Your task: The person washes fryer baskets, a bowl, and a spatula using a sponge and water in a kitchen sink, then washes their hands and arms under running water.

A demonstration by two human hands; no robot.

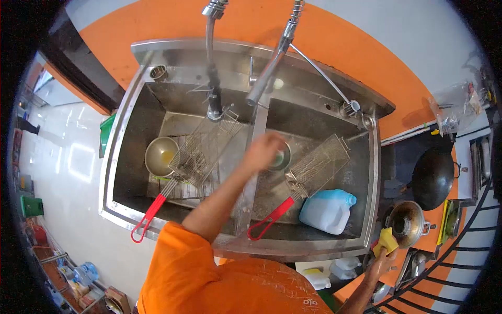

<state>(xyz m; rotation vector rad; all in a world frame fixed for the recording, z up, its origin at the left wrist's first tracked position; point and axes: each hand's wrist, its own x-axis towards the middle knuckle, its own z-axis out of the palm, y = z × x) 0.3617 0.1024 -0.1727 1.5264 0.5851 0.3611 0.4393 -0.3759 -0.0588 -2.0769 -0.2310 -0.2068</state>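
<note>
My left hand (265, 152) is over the right basin of the steel sink, at the near-left edge of a small bowl (281, 158) with greenish contents. Its fingers are blurred and partly hidden. On the far right, my right hand (384, 257) grips a yellow sponge (387, 242) beside a used metal pan (407, 225). A wire fry basket (319, 162) with a red handle lies in the right basin, near a blue-and-white jug (327, 210). Another fry basket (204, 152) rests in the left basin beside a metal bowl (161, 157) holding some yellowish liquid.
Two spray hoses, one (213, 94) over the left basin and one (269, 76) over the divider, hang above the sink (107, 183). A black wok (433, 178) stands at the right. Plastic jugs (345, 267) sit below the sink's front edge. Black railing (444, 267) curves at lower right.
</note>
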